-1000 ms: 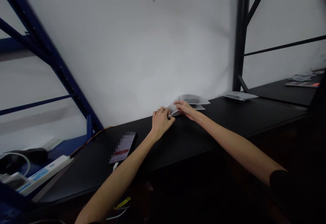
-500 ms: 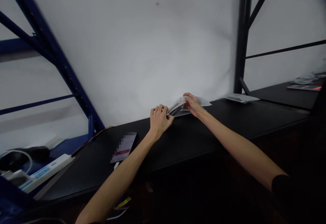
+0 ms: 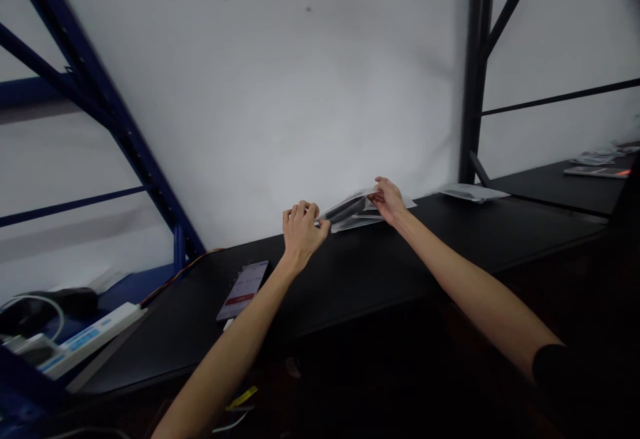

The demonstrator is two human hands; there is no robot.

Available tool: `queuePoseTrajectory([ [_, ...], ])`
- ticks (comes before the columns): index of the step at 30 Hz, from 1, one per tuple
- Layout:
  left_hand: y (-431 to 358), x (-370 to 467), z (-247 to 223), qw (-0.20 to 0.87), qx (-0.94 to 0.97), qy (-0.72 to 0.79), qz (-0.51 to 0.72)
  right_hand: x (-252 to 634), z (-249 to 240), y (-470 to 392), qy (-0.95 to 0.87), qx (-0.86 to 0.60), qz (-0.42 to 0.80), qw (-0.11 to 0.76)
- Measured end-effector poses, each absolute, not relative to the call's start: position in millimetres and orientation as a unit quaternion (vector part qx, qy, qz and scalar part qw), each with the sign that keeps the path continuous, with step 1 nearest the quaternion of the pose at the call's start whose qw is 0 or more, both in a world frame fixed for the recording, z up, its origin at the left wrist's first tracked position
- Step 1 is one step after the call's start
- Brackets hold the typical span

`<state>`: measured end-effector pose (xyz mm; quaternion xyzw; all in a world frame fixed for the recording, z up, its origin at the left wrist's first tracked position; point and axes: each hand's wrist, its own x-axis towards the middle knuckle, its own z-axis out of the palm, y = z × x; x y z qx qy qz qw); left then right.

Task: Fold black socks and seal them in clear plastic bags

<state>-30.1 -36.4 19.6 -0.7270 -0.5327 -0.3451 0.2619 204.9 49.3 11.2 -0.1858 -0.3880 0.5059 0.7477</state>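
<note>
Between my two hands, a translucent plastic bag [image 3: 350, 206] with something dark inside is held just above the black table [image 3: 345, 279]. My left hand [image 3: 303, 231] pinches the bag's left end between thumb and fingers. The upper right edge of the bag is gripped by my right hand [image 3: 387, 200]. Under and behind it lie more translucent bags [image 3: 407, 202], partly hidden by the right hand. What exactly the dark item is cannot be made out.
A phone [image 3: 243, 290] with a lit screen lies left of my left forearm. Another translucent bag [image 3: 473, 192] rests at the back right. A white power strip [image 3: 93, 338] is at the far left. Blue [image 3: 107, 106] and black [image 3: 475, 72] frame posts flank the white wall.
My left hand has moved a little left and my right hand slightly right and up. The bag is now stretched wider between them, showing more of its dark content.
</note>
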Motion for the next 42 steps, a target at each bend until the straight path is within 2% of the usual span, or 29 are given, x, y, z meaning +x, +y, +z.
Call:
queuePoseTrajectory([
  [3,-36.7,-30.7,15.8,0.238,-0.729,-0.539,-0.348,207.0,10.3,49.8,-0.385,-0.186,0.515,0.743],
  [8,-31.7,-30.5,-3.7,0.093,-0.762,-0.536,-0.351,212.1,11.5,45.7,-0.356,-0.179,0.554,0.731],
  [11,-26.7,-29.4,-13.7,0.042,-0.792,-0.515,-0.326,210.9,12.5,38.3,-0.374,-0.187,0.576,0.703],
  [17,-22.0,-32.8,-16.0,0.047,-0.811,-0.489,-0.317,196.7,11.0,18.6,-0.458,-0.160,0.626,0.611],
  [21,-20.5,-38.8,-12.9,0.075,-0.794,-0.516,-0.313,193.2,9.3,11.2,-0.542,-0.168,0.594,0.570],
  [24,-19.8,-43.4,-9.1,0.099,-0.771,-0.533,-0.335,191.1,6.6,4.6,-0.652,-0.219,0.440,0.578],
  [27,-20.0,-46.9,-6.0,0.122,-0.742,-0.551,-0.362,185.7,2.7,-3.8,-0.752,-0.288,0.166,0.570],
  [30,-21.1,-48.2,-5.0,0.137,-0.729,-0.561,-0.368,177.5,-0.7,-9.1,-0.777,-0.329,-0.052,0.534],
  [33,-23.2,-46.3,-5.8,0.155,-0.737,-0.554,-0.354,169.6,-3.2,-10.9,-0.778,-0.345,-0.206,0.483],
  [37,-26.4,-40.0,-8.5,0.187,-0.760,-0.522,-0.339,163.1,-5.4,-11.6,-0.793,-0.339,-0.304,0.406],
  [42,-28.9,-32.4,-10.0,0.209,-0.787,-0.467,-0.345,166.7,-4.5,-5.7,-0.797,-0.367,-0.303,0.372],
])
